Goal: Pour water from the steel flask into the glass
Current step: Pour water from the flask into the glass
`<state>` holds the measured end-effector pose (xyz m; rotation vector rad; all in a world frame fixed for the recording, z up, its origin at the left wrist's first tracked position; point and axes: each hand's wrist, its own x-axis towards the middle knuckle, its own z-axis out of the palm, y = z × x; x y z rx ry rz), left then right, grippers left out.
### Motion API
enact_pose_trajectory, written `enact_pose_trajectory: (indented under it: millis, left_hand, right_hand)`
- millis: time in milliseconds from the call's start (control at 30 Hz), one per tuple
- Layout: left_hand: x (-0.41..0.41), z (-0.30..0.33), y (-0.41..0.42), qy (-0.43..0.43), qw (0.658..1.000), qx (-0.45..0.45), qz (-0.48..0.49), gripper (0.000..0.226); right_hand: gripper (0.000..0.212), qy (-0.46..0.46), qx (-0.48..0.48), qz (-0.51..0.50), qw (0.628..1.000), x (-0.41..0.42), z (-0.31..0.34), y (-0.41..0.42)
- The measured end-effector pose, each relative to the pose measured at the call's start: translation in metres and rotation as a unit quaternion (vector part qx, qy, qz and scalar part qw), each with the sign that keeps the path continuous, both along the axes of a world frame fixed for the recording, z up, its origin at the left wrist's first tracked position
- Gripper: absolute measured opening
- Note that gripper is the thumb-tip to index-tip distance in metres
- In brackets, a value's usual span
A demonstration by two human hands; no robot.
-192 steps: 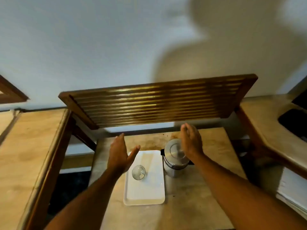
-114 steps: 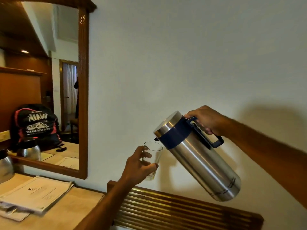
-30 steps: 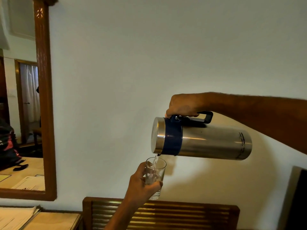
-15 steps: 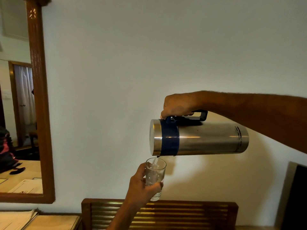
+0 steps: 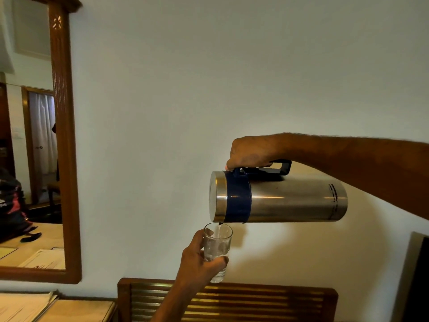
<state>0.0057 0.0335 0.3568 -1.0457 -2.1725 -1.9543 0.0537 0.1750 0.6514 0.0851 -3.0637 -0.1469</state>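
the right hand (image 5: 251,153) is gripping the handle and tipping the steel flask (image 5: 278,198) sideways so water is falling into the glass (image 5: 217,248), which the left hand (image 5: 199,259) is wrapping around and holding right under the spout.

I see brushed steel gleaming on the flask (image 5: 290,201), banded by a glossy blue plastic collar (image 5: 238,199) with a dark plastic handle (image 5: 276,167). Just below the collar, the glass (image 5: 217,249) is clear and smooth. Behind the flask, a matt painted wall (image 5: 185,89); left of it, a varnished wood mirror frame (image 5: 66,147).
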Motion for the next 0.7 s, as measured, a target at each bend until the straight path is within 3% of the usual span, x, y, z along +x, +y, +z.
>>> enact_pose_trajectory:
  millis: [200, 400, 700]
  left_hand:
    - [-0.003, 0.000, -0.002, 0.003, 1.000, -0.002, 0.003, 0.063]
    - [-0.008, -0.002, -0.001, 0.000, 1.000, 0.013, 0.000, 0.064]
    - [-0.011, -0.001, 0.001, 0.010, 1.000, 0.014, 0.004, 0.067]
  right_hand:
    - [0.055, -0.016, 0.004, 0.010, 1.000, -0.003, -0.008, -0.004]
    - [0.037, 0.017, -0.010, -0.019, 1.000, -0.006, -0.007, -0.004]
    - [0.041, 0.016, -0.029, -0.021, 0.999, -0.009, -0.013, -0.001]
